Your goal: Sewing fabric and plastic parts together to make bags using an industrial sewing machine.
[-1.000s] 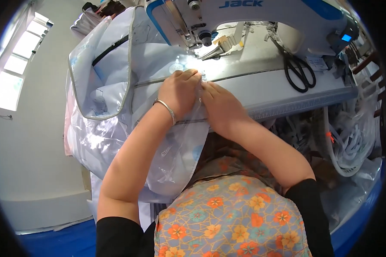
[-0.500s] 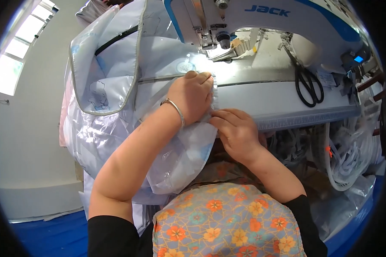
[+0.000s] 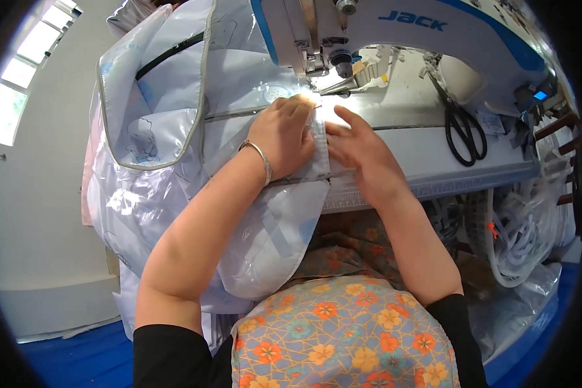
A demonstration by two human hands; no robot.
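Observation:
Pale, shiny printed fabric with a clear plastic layer (image 3: 271, 236) lies across the left of the sewing machine bed and hangs over the front edge. My left hand (image 3: 281, 136), with a bangle at the wrist, is closed on the fabric near its right edge; its fingertips reach close under the presser foot. My right hand (image 3: 365, 152) rests beside that edge on the bed, fingers stretched out and apart, their tips touching the fabric's margin. Above the hands stands the white and blue sewing machine (image 3: 407, 32), its needle area brightly lit.
Black-handled scissors (image 3: 462, 132) lie on the machine bed to the right. A ruler strip (image 3: 427, 185) runs along the table's front edge. At the lower right, a white basket (image 3: 498, 258) holds strips and clear plastic. A grey-piped fabric panel (image 3: 155, 129) is heaped at left.
My right hand has let go of the fabric's near edge and moved up, its fingers opening out flat. My left hand has shifted slightly towards the needle. The fabric edge now lies straighter.

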